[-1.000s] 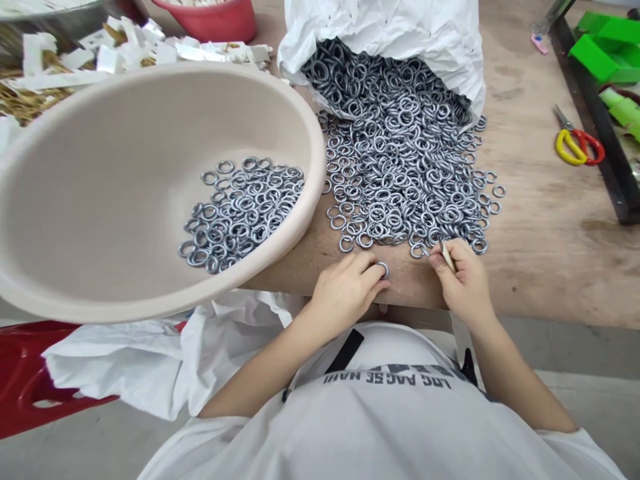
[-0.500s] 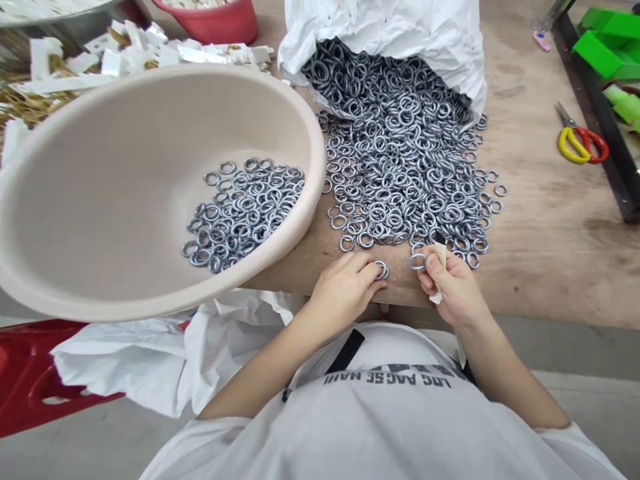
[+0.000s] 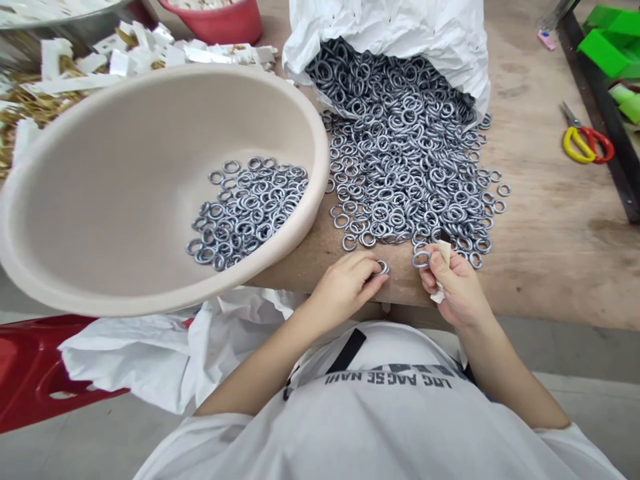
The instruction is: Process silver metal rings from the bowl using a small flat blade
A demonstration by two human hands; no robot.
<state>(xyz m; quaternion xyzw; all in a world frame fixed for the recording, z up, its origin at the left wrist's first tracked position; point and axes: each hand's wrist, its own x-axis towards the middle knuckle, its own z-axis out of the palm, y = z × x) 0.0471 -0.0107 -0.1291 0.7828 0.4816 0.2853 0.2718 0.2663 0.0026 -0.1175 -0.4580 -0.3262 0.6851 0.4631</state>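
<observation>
Most grey metal rings (image 3: 400,153) lie right of the beige oval plastic basin (image 3: 125,167), fewer inside; left hand (image 3: 345,283), right hand (image 3: 459,285): fingers pinching rings.

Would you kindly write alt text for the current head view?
Right hand holds a pale strip and grey ring; left hand, at least one ring. A ring heap spills from a white sack; a beige tub holds more.

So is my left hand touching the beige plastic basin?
Apart: the head view shows a strip of wooden tabletop between your left hand and the beige plastic basin.
</observation>
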